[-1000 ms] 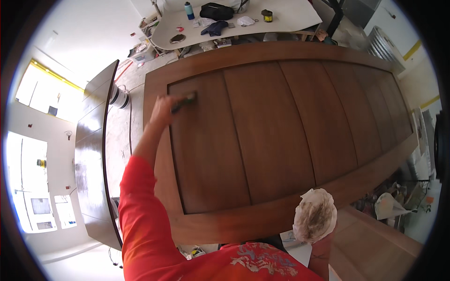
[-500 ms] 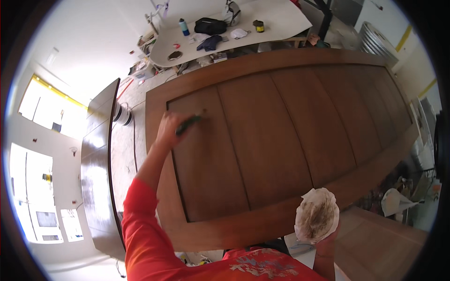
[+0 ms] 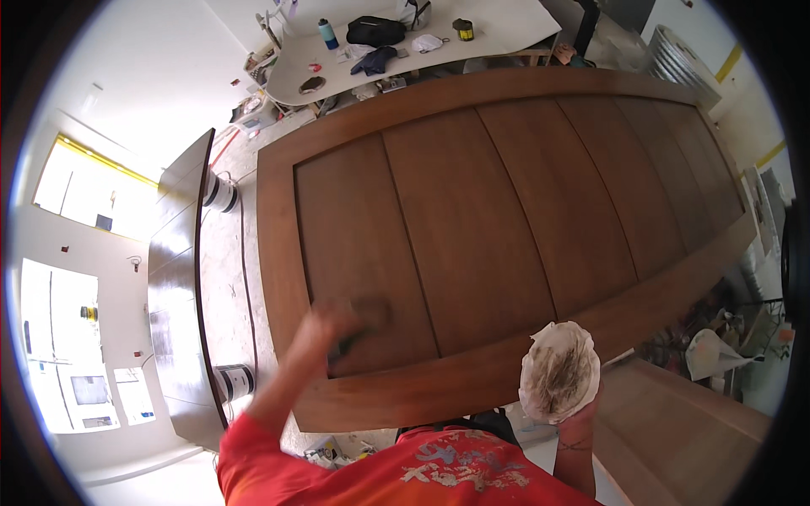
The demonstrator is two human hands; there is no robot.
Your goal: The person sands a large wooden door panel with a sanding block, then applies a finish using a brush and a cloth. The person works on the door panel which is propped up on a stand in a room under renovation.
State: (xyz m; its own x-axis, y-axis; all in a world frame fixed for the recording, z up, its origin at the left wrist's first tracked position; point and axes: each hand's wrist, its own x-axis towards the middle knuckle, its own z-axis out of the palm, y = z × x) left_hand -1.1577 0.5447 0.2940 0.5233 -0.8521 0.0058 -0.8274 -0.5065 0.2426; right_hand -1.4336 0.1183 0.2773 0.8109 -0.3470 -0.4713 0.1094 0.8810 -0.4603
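A large brown panelled wooden door [image 3: 472, 211] lies flat in front of me. Over its near left corner, my left hand [image 3: 329, 329] is closed around a dark brush [image 3: 369, 314]; motion smears both, so the bristles are hard to make out and contact with the wood cannot be told. Held up past the door's near edge at the right is a crumpled white cloth [image 3: 560, 373] with brown smears across its face. My right hand [image 3: 580, 409] grips it from behind and below, with most of the fingers hidden.
Left of the door stands a dark glossy panel [image 3: 181, 287] beside white buckets [image 3: 234, 381]. A white table [image 3: 287, 72] at the back carries a bottle [image 3: 327, 34], a black bag [image 3: 375, 31] and a can [image 3: 463, 30]. Another wooden panel [image 3: 675, 422] lies low at the right.
My left hand has swept the brush toward me, from the upper part of the left panel to its near end. The right hand with the cloth has shifted slightly left and up.
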